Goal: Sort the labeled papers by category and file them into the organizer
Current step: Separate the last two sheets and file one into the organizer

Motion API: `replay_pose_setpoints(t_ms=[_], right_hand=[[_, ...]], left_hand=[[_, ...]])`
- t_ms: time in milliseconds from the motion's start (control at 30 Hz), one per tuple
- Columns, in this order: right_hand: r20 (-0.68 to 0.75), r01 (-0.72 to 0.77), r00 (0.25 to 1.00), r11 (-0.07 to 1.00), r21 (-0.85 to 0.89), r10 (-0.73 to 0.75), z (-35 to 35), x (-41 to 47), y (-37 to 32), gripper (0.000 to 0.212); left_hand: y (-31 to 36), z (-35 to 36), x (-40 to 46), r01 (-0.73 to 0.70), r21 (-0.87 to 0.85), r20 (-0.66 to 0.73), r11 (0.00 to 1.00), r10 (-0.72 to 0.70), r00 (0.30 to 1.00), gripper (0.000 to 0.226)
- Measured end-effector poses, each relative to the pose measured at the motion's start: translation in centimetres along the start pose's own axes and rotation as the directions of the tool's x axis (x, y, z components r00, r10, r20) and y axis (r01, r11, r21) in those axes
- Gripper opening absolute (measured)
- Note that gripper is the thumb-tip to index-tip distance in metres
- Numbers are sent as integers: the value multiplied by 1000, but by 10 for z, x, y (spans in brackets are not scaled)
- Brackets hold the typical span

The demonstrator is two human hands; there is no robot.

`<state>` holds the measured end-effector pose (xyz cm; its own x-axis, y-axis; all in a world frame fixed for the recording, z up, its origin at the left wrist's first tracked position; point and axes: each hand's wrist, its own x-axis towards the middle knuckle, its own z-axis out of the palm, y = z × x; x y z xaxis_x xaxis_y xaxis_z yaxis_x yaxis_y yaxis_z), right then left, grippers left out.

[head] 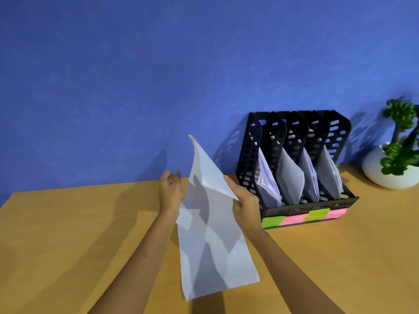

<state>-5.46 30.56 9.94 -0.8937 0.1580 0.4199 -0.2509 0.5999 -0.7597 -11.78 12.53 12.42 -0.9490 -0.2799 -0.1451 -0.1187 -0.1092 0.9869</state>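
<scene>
A white sheet of paper (210, 234) hangs in the air over the middle of the wooden desk (68, 234), creased and blank on the side facing me. My right hand (244, 200) pinches its right edge near the top. My left hand (169, 189) is just left of the sheet with fingers spread, apart from the paper. A black perforated file organizer (294, 132) stands to the right against the wall, with white papers leaning in each of its slots. Green and pink sticky labels (303, 217) run along its front lip; their writing is too small to read.
A white round pot (383, 175) with a green plant stands at the far right, close behind the organizer. A blue wall backs the desk. Bare desk surface lies to the left and in front of the organizer.
</scene>
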Motion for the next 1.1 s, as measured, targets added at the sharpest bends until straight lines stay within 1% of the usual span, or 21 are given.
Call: replay_pose_setpoints(t_ms=[33,100,133,167,200,267,333,400,433,467,533,600,667,700,733,800,867,900,967,1033,1100], right_hand=[[-18,48,999,998,-42,-49,-4,0,2,86],[-32,113,993,988,-103,-117,-11,-1,6,86],[-26,114,993,987,-113,-117,-16,-2,7,85],[-16,107,994,988,-115,-110,-20,-2,6,84],[-11,109,994,987,-114,-111,-23,-3,6,82],[19,139,990,984,-111,-138,-31,-2,6,79],[100,180,980,978,-104,-170,-46,0,9,71],[174,207,966,975,-77,-191,-60,2,10,48],[208,201,960,978,-54,-185,-71,4,12,44],[228,199,956,979,-33,-186,-80,5,13,48],[214,206,957,978,-24,-197,-99,13,17,52],[115,202,974,978,-50,-196,-116,27,21,47],[-24,184,982,972,-147,-189,-129,48,27,38],[-72,159,981,962,-223,-179,-135,60,31,32],[-81,124,985,947,-298,-154,-143,72,37,30],[-9,57,998,888,-456,-69,-156,93,49,39],[99,29,994,812,-582,35,-166,107,59,50],[144,20,986,785,-619,88,-170,112,64,53],[205,7,965,765,-644,165,-175,118,70,48],[241,11,954,785,-620,177,-183,123,78,35],[226,-3,959,800,-600,173,-192,126,82,24]], left_hand=[[8,3,0,61,-7,36,998,-61,997,27],[24,11,-2,186,32,172,982,-189,967,39],[31,17,-5,218,73,234,973,-229,945,46],[35,23,-7,205,124,263,971,-232,937,49],[38,29,-8,156,178,265,972,-200,943,47],[39,43,-9,21,285,233,958,-90,968,38],[40,59,-14,-69,362,213,930,-10,977,33],[45,70,-17,-87,415,207,906,-1,978,33],[50,79,-20,-89,448,207,890,-6,978,38],[55,85,-21,-98,497,210,862,-10,978,45],[69,98,-27,-150,623,228,767,5,974,50],[88,108,-36,-216,746,265,630,16,964,50],[112,115,-51,-278,829,335,485,-33,942,52],[125,119,-60,-314,854,374,415,-68,925,47],[136,126,-71,-352,870,405,345,-93,909,37],[156,139,-90,-440,877,467,193,-127,875,30],[172,151,-108,-529,847,528,48,-191,828,34],[179,157,-117,-558,830,545,7,-230,806,38],[192,166,-133,-617,787,589,1,-299,751,41],[201,176,-147,-652,755,637,76,-323,700,37],[208,186,-156,-675,720,688,161,-296,663,30]])
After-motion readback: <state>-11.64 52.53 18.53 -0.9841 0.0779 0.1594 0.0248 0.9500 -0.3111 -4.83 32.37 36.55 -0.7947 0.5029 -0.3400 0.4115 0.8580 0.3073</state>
